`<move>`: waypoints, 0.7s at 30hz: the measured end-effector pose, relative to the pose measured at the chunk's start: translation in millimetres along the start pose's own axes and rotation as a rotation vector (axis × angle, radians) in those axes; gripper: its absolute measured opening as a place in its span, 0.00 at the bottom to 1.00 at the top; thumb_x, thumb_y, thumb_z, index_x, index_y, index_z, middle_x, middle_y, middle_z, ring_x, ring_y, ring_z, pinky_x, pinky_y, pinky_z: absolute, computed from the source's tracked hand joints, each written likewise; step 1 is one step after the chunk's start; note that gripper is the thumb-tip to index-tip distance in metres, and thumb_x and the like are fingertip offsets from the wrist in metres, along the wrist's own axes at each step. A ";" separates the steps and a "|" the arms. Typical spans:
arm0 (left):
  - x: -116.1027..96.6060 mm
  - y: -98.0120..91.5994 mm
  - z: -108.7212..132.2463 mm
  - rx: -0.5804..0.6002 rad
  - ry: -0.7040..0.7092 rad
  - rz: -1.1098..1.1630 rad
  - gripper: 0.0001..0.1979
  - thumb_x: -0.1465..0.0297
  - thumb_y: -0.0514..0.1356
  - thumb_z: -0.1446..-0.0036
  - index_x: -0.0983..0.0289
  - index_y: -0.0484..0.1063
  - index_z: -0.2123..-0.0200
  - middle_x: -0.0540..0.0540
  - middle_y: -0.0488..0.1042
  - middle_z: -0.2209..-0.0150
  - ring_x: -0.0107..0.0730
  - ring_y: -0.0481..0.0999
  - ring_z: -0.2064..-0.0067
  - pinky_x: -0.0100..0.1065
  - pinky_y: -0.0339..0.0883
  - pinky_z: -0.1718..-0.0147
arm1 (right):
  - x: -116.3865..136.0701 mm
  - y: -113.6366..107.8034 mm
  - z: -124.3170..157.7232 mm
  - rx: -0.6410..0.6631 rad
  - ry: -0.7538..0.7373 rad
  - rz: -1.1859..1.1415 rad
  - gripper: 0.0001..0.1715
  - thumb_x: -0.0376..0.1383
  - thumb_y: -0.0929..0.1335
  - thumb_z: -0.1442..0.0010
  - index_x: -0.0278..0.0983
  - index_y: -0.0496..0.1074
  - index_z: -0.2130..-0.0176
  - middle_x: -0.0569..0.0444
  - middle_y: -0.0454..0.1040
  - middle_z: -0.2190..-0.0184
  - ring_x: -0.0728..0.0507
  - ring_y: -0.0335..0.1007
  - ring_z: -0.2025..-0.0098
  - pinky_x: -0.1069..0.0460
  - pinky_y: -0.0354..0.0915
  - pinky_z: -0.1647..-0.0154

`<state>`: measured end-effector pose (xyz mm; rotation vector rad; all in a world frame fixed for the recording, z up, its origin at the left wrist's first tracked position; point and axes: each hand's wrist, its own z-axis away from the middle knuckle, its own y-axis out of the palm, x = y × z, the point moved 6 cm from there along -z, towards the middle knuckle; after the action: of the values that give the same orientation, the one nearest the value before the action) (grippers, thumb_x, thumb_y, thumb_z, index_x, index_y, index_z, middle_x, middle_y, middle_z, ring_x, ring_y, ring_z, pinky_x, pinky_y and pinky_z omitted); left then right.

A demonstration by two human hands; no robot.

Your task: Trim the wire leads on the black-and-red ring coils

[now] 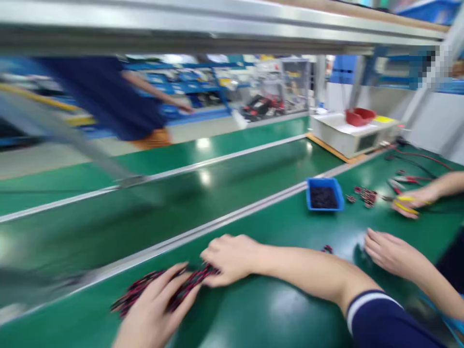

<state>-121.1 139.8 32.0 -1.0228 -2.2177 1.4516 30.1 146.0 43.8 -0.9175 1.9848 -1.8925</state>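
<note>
A bundle of red-and-black twisted wires (139, 290) lies on the green bench top at the lower left. My left hand (155, 302) is closed over its middle, with the wires showing between thumb and fingers. At the bundle's right end, my right hand (230, 261) grips the wire ends between thumb and curled fingers. The wire strands (194, 280) run between the two hands. The picture is somewhat blurred, so single wires are hard to tell apart.
A blue bin (341, 195) with dark small parts stands right of centre. Beside it lie small coiled wire pieces (368, 197). A co-worker's hand (416, 198) holds yellow-handled pliers (406, 208); their other hand (387, 251) is nearer. A metal shelf beam (217, 29) crosses overhead.
</note>
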 end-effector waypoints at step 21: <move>76.1 117.4 -161.7 0.218 -0.335 0.056 0.31 0.58 0.62 0.47 0.63 0.61 0.42 0.66 0.61 0.41 0.54 0.65 0.43 0.54 0.66 0.51 | -171.7 22.1 -85.2 -0.053 0.329 0.072 0.38 0.51 0.69 0.46 0.31 0.63 0.44 0.36 0.65 0.49 0.31 0.61 0.46 0.40 0.62 0.51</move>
<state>-32.2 329.7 -9.9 -0.8264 -2.1916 1.9634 107.3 315.1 -7.8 -0.5652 2.2245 -2.0670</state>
